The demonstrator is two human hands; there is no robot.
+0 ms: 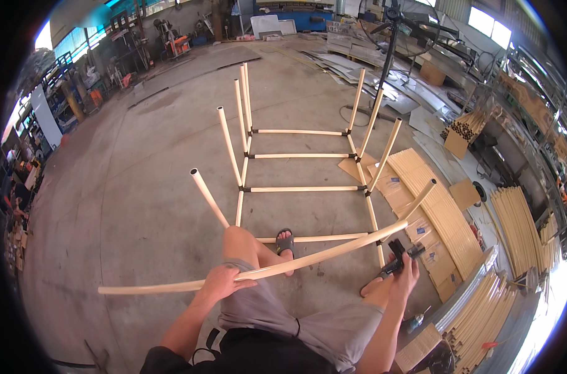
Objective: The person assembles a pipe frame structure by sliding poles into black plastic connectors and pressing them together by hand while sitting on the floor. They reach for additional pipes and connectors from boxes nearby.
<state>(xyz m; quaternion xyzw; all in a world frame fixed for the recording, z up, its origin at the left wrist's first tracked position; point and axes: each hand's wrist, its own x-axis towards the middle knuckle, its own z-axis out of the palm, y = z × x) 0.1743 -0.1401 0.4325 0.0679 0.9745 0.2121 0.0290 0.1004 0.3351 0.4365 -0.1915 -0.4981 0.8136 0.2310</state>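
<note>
My left hand point(222, 283) is closed around a long cream-coloured pipe point(330, 253), which lies across above my thighs and slants up to the right. In my right hand point(408, 274) is a black pipe joint point(397, 252), gripped near the pipe's right end but apart from it. Its exact shape is partly hidden by my fingers. Ahead stands a frame of cream pipes point(305, 189) on the floor, with crossbars, several uprights and black joints point(366, 190) at the corners. My legs are at the frame's near end.
Cream pipes on cardboard point(442, 218) lie right of the frame. More pipe bundles point(483, 315) and a small bottle point(416, 322) are at the lower right. A black stand point(389, 53) rises behind the frame, near scattered metal sheets point(392, 93). Concrete floor point(140, 187) extends left.
</note>
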